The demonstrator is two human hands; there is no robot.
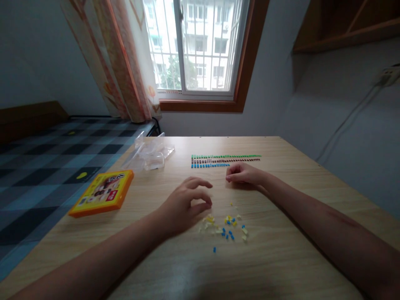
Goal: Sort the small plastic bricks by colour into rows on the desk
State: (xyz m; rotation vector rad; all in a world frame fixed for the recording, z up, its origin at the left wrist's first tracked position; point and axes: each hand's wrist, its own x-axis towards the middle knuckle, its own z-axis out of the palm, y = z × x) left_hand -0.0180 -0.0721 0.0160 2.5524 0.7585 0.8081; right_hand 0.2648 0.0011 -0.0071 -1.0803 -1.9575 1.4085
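Small building bricks lie on the table in three rows: a green row (218, 156), a dark reddish-brown row (218, 161) and a blue row (209, 166) nearest to me. My right hand (242, 173) rests by the right end of the blue row, its fingers curled together; whatever they pinch is hidden. Over the table's middle, my left hand (190, 199) has its fingers bent and apart, holding nothing. Just below and right of it is a loose scatter of yellow bricks (210, 219), pale cream bricks (245, 231) and blue bricks (230, 234). One blue brick (214, 250) lies closer to me.
An orange-yellow box (101, 193) lies at the table's left side. Behind it are clear plastic trays (153, 154). A bed with a checked cover (62, 154) adjoins the table (175, 271) on the left. A window and curtain (125, 62) are beyond the far edge.
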